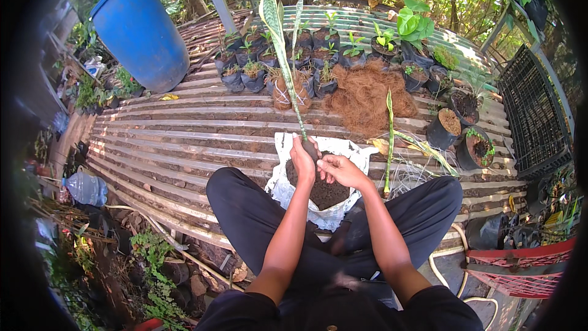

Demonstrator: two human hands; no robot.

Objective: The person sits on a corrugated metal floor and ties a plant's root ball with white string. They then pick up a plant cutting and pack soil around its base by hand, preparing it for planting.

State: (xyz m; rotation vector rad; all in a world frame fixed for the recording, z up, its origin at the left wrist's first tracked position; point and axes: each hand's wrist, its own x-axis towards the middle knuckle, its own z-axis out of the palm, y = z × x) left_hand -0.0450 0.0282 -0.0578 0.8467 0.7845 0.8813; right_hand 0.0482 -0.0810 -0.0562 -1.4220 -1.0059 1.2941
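Observation:
A tall snake plant leaf [283,55] with pale edges stands nearly upright, its base set in a dark ball of soil [310,149]. My left hand [302,160] is wrapped round that soil ball from the left. Close against the ball's lower right is my right hand [340,170], fingers curled inward; whatever they pinch, if anything, is hidden. Both hands are above an opened white sack [362,152] holding loose dark soil [327,194], between my crossed legs. A second snake plant leaf [390,141] lies to the right of the sack.
Brown coconut fibre [373,95] is heaped beyond the sack, beside two wrapped root balls [282,93]. Several potted seedlings [252,76] line the back. Pale string [416,175] lies right. A blue barrel [141,37], black crate [535,107] and red crate [520,270] stand around the corrugated sheet [184,147].

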